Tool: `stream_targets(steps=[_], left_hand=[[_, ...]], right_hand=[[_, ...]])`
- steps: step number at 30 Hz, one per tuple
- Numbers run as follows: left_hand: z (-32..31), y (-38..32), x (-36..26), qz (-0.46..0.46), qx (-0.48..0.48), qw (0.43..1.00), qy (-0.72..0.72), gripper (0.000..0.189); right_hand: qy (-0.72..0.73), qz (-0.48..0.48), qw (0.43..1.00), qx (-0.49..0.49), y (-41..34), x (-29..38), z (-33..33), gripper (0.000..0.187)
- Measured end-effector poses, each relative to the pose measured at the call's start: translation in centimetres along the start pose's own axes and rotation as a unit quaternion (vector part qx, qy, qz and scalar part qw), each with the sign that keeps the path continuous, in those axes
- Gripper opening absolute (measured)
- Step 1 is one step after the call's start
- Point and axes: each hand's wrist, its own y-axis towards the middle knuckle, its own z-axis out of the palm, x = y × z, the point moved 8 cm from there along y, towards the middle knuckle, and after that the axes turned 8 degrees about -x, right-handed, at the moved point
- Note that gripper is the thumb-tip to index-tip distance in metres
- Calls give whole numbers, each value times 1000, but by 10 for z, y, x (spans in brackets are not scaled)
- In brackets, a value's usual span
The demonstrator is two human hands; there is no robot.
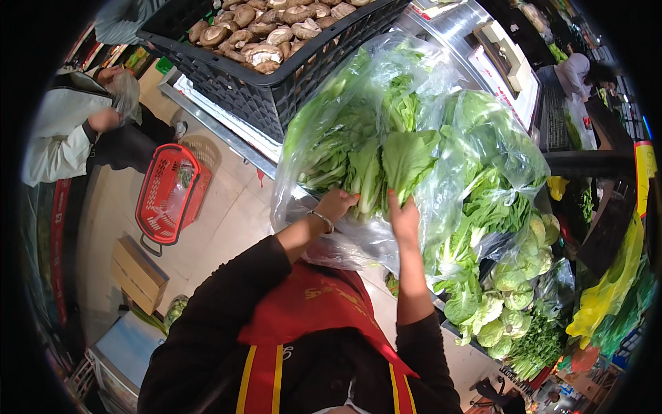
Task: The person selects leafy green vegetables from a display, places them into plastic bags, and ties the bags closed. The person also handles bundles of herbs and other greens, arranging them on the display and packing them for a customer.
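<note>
A large clear plastic bag (351,248) lies open in front of me, filled with leafy green vegetables (336,134). My left hand (339,203), with a bracelet at the wrist, is at the white stalks of a leafy head (365,173) at the bag's near side; its fingertips touch the stalks. Just to the right, my right hand (404,215) grips the lower end of a broad green leaf bunch (409,160). Some fingers of both hands are hidden behind leaves. Against this bag on the right rests a second clear bag of greens (491,129).
A black plastic crate (279,88) of shiitake mushrooms (264,54) stands beyond the bag. Cabbages (512,310) and bunched herbs (538,339) lie at right. On the floor at left are a red shopping basket (168,194) and a cardboard box (138,271), near another person (67,134).
</note>
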Motion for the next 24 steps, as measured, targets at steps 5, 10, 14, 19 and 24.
stream_targets(steps=[5, 10, 14, 19, 24], left_hand=[[4, -10, 15, -173, 32, 963, -203, 16], [-7, -28, 0, -183, 2, 938, -293, 32], [5, -34, 13, -315, 54, 911, -259, 65], [11, -8, 6, -367, 109, 881, -276, 82], [6, -1, -21, -346, 93, 923, -142, 66]], right_hand=[[-263, -120, 955, -74, -19, 69, 31, 59], [24, 107, 988, 106, 20, 33, -2, 58], [426, 260, 843, 199, 27, 10, -29, 46], [126, 204, 961, 137, -1, -24, -1, 60], [102, 10, 994, 43, -7, 23, 17, 54]])
